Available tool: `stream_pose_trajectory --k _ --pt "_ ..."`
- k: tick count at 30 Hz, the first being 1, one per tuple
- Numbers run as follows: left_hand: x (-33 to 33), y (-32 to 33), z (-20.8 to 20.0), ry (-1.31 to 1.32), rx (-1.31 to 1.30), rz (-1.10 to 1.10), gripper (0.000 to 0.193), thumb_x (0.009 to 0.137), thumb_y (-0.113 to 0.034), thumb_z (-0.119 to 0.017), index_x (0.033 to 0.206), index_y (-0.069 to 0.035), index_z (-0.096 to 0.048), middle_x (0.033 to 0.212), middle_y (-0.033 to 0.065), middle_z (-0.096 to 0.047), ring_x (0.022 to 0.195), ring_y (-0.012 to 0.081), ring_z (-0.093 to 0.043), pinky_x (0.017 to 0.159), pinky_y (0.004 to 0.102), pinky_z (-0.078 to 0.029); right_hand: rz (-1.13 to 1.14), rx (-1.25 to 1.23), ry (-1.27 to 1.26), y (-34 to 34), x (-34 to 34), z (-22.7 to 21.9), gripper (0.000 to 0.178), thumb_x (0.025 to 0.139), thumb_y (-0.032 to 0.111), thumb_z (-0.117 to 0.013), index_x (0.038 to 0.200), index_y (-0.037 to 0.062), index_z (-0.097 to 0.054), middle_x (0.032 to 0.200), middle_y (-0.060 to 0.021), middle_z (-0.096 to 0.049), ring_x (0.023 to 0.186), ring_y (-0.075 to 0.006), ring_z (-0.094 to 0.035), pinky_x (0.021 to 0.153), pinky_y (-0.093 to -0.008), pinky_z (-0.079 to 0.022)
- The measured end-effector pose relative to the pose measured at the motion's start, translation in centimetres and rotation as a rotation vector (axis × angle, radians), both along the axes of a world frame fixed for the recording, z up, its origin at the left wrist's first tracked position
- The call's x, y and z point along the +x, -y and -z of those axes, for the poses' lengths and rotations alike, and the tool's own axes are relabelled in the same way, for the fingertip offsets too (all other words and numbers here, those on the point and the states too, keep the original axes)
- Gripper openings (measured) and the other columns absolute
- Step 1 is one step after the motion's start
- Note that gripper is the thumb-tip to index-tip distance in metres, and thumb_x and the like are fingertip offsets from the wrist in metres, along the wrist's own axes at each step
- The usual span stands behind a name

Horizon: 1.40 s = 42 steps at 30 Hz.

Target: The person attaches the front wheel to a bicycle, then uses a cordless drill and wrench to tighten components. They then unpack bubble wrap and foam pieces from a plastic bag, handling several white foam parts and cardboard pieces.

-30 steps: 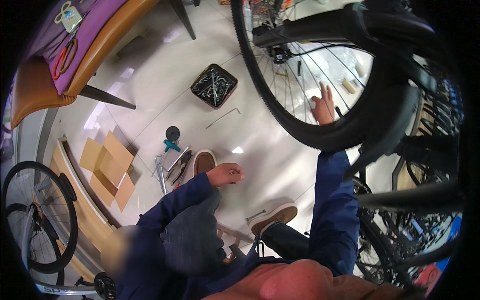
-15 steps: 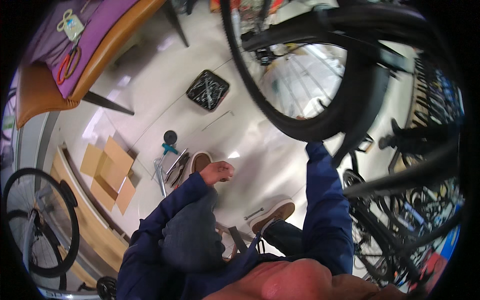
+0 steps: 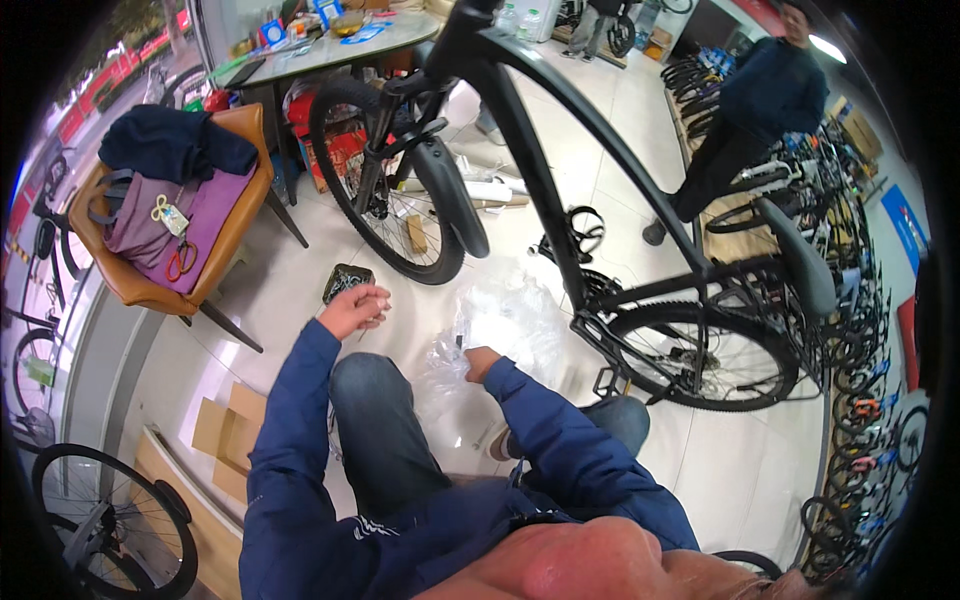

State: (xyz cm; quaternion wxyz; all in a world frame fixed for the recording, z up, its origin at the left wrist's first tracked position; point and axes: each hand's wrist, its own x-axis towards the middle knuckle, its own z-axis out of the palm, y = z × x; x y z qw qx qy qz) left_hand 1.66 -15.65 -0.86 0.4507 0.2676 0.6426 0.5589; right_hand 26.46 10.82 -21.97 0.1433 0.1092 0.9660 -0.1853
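We have a small black tin [image 3: 370, 273] on the floor [image 3: 715, 460], packed with metal tools or parts too small to tell apart. To our left an open cardboard box [image 3: 214, 426] stands with its flaps spread. The orange-brown chair [image 3: 254, 145] holds a dark blue garment [image 3: 175, 140], purple cloth [image 3: 215, 235] and orange-handled scissors [image 3: 182, 262]; on the table [image 3: 400, 36] beyond it we see a bowl [image 3: 347, 24] among small items.

Half a second ago our right hand was mostly hidden behind the front wheel [image 3: 379, 206], and the clear plastic [image 3: 515, 320] lay on the wheel's far side. Now the plastic is bunched on the floor before our knees, on the near side of the wheel, and our view has lifted to take in the black bicycle frame [image 3: 540, 175] and another person [image 3: 768, 95].

Our right hand [image 3: 482, 364] is closed at the near edge of the plastic, gripping it, its fingertips partly hidden. Our left hand [image 3: 358, 308] is half open, fingers loosely bent, with nothing we can make out in it. It overlaps the tin's near edge in view; whether it touches, we cannot tell.
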Motion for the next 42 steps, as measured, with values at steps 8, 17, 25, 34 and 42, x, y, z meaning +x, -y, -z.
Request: stream_pose_trajectory --k 8,17,25,34,42 --pt "7.7 -6.9 -2.7 -0.524 -0.39 0.401 0.046 0.093 -0.049 -0.075 0.114 -0.009 -0.072 0.091 0.0043 -0.068 0.079 0.011 -0.065 0.059 0.0287 -0.056 0.103 -0.01 -0.024 5.8 5.5 -2.6 0.042 0.071 0.03 -0.08 0.106 0.0068 -0.075 0.108 -0.0205 -0.075 0.096 -0.0384 -0.074 0.087 -0.0464 -0.06" --pt "15.5 -8.8 16.2 -0.65 -0.853 -0.078 0.127 0.071 -0.072 -0.08 0.152 0.013 -0.033 0.139 0.0353 -0.058 0.128 0.0434 -0.061 0.114 0.0465 -0.046 0.173 -0.076 0.089 10.7 10.6 -5.8 0.041 0.075 0.023 -0.08 0.112 0.008 -0.072 0.102 -0.022 -0.075 0.101 -0.0398 -0.073 0.089 -0.0475 -0.059" --pt "15.1 -4.7 17.7 -0.358 -0.989 -0.619 0.112 0.066 -0.052 -0.091 0.145 0.006 -0.035 0.15 0.0298 -0.04 0.134 0.0469 -0.051 0.11 0.0542 -0.048 -0.171 -0.077 0.239 9.7 12.5 -1.8 0.058 0.066 0.037 -0.089 0.114 0.008 -0.073 0.106 -0.0217 -0.075 0.102 -0.0399 -0.073 0.088 -0.0472 -0.058" --pt "14.3 -2.4 19.5 -1.069 -1.003 -0.401 0.071 0.08 -0.04 -0.081 0.141 -0.015 -0.056 0.142 0.0173 -0.056 0.125 0.0424 -0.058 0.096 0.0529 -0.054 -0.19 -0.531 0.369 5.4 14.9 -1.0 0.062 0.067 0.037 -0.09 0.121 0.0105 -0.075 0.11 -0.0202 -0.077 0.105 -0.0356 -0.073 0.09 -0.0444 -0.057" --pt "9.9 -3.3 24.3 -0.781 -0.582 -0.272 0.04 0.094 -0.032 -0.058 0.113 0.0 -0.074 0.112 0.0274 -0.072 0.108 0.0449 -0.068 0.097 0.0482 -0.053 0.197 -0.247 -0.053 1.1 15.6 -7.6 0.078 0.075 0.054 -0.082 0.134 0.0055 -0.068 0.127 -0.0265 -0.069 0.119 -0.0422 -0.065 0.105 -0.0453 -0.051"
